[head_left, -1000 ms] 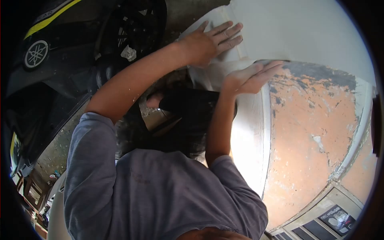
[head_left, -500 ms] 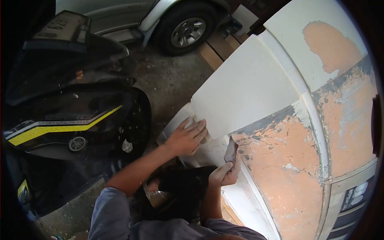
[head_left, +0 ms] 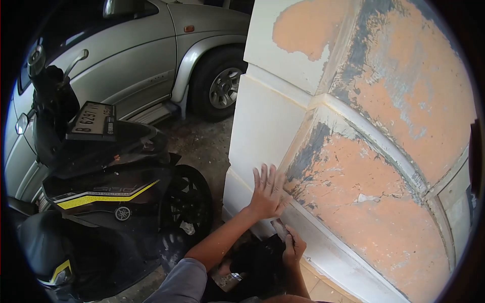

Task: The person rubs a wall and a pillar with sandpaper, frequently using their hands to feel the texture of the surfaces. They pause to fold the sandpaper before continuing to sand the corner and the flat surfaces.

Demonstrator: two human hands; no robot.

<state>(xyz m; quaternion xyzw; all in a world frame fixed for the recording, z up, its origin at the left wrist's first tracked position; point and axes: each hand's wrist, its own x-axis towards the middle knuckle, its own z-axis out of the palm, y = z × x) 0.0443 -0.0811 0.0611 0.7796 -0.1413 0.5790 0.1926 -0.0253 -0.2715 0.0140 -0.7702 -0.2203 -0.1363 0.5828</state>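
With its fingers spread, my left hand (head_left: 269,194) lies against the lower part of the wall, at the corner where the white face (head_left: 270,129) meets the peeling one. Just below it, my right hand (head_left: 295,246) is closed around a small greyish folded piece of sandpaper (head_left: 279,230), held near the white ledge (head_left: 328,247) at the wall's foot. Orange paint (head_left: 348,177) shows on the peeling face, with dark grey scraped patches along the corner. A white raised band (head_left: 374,131) crosses the wall above my hands.
On the left stands a black motor scooter (head_left: 101,177) with a yellow stripe, its front wheel (head_left: 189,204) close to my left arm. Behind it is a silver car (head_left: 126,60). Floor tiles (head_left: 323,290) show at the wall's foot.
The view has tilted up and turned, showing more of the car and scooter. My left hand has shifted along to the wall's corner; my right hand has dropped lower, still holding the sandpaper.
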